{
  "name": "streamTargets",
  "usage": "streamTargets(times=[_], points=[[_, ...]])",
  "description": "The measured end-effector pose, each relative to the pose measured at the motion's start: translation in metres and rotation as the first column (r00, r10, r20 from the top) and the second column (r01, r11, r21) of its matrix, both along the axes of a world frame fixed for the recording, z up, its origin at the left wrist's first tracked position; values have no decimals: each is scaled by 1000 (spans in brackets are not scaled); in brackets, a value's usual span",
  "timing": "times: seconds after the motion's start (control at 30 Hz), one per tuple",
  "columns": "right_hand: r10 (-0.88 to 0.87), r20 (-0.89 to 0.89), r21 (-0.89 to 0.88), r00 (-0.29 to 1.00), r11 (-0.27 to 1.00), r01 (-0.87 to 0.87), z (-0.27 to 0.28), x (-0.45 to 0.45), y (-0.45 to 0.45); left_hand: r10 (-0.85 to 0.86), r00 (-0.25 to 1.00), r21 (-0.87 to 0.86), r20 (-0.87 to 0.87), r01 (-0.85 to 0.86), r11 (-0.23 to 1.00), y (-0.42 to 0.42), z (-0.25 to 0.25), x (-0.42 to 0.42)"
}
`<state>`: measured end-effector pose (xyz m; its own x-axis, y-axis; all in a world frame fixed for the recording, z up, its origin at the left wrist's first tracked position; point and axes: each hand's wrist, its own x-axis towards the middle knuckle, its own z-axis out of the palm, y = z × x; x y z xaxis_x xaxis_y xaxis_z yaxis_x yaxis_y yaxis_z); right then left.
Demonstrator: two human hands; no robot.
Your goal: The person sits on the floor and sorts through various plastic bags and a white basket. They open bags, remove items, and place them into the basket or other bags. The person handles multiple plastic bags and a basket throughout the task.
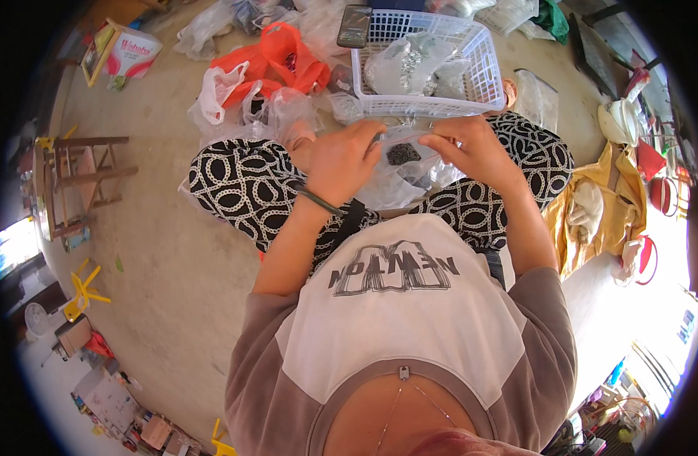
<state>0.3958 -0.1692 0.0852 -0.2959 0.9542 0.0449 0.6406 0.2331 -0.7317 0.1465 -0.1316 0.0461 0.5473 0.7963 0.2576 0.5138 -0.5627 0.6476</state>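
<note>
My right hand (469,147) pinches the edge of a clear plastic zip bag (426,137) with a red line along its mouth. My left hand (346,162), slightly blurred, is at the bag's other side with thumb and fingers close together. A small dark spot shows by its fingertips, and whether it grips that or the bag is unclear. Between my hands is a pile of small dark pieces (403,154), seemingly in or under clear plastic. More clear plastic (389,191) spreads below, between my legs. A few small shiny metal pieces (407,121) show just past the hands.
Ahead stands a white plastic basket (429,106) holding bags of small metal parts (412,62). A phone (354,26) rests at its left corner. Orange-red plastic bags (292,54) lie left of it. At right, a white cat (585,210) lies on yellow sacking (617,199).
</note>
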Motion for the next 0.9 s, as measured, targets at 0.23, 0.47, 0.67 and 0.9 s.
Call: streamTargets(times=[0.23, 0.47, 0.67, 0.9], points=[[110, 355, 117, 928, 980, -161, 15, 20, -10, -113, 993, -291, 22, 114, 950, 2, 43, -8], [14, 242, 116, 970, 992, -43, 20, 25, 1, 5, 983, -395, 184, 69, 916, 13, 48, -2], [-91, -444, -246, 892, 969, -23, 0, 59, 19, 155, 924, -480, 349, 35, 876, 19, 41, -4], [97, 9, -342, 995, 936, -88, -131, 24, 0, 376, 680, -689, 630, 265, 675, 33, 73, 22]])
